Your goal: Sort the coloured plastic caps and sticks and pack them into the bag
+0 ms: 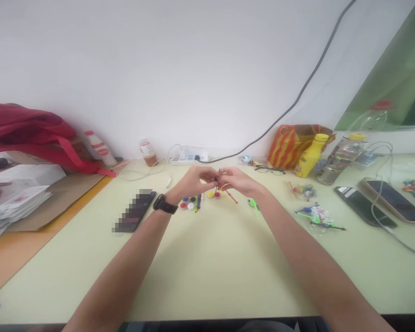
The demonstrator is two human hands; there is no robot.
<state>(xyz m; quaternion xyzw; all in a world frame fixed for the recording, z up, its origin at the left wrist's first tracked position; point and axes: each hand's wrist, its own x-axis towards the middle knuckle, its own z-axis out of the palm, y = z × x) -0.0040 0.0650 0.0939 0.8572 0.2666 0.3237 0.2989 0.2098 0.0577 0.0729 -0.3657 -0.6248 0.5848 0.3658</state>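
holding a thin dark piece above the pale table, the left hand and right hand meet, thumb and fingers of each nearly closed on it; a yellow disc and a red disc lie below.

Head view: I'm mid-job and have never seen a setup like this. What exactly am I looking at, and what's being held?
There is no machine here. A camera worn on a person's head looks forward and down, so the arms reaching in are the wearer's own. The left hand, with a black watch at its wrist, and the right hand meet over a pale table. Their fingertips pinch a small dark piece, too small to identify. Nearby lie small coloured discs and thin sticks. A dark phone lies further left; eyeglasses and a yellow bottle are to the right.
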